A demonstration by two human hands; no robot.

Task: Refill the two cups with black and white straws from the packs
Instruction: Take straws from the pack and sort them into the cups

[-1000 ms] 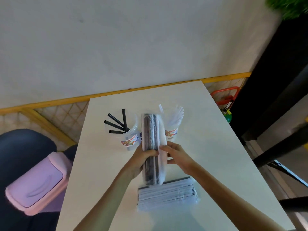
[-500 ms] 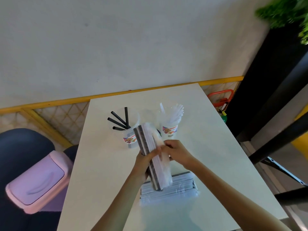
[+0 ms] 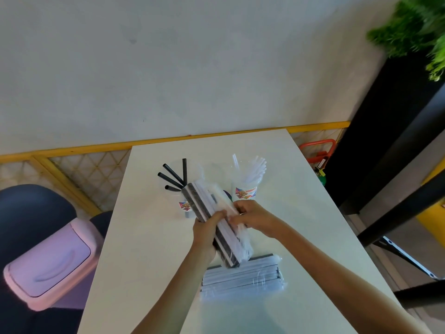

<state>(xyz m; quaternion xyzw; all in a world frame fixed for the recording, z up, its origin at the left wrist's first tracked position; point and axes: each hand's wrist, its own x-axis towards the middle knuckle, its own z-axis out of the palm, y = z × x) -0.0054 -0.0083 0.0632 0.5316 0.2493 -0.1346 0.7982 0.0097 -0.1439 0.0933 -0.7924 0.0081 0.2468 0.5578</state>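
A clear pack of black and white straws is held tilted above the white table. My left hand grips it from below and the left. My right hand pinches its plastic wrap on the right side. Behind the pack stand two clear cups: the left cup holds a few black straws, the right cup holds white straws. A second pack lies flat on the table below my hands.
A pink lidded bin stands on the floor left of the table. A dark chair is behind it. A black planter with green leaves and black frame bars are at the right. The wall is close behind the table.
The pack has turned from lying straight away from me to tilting up to the left, lifted off the second pack. Both hands stayed on it.
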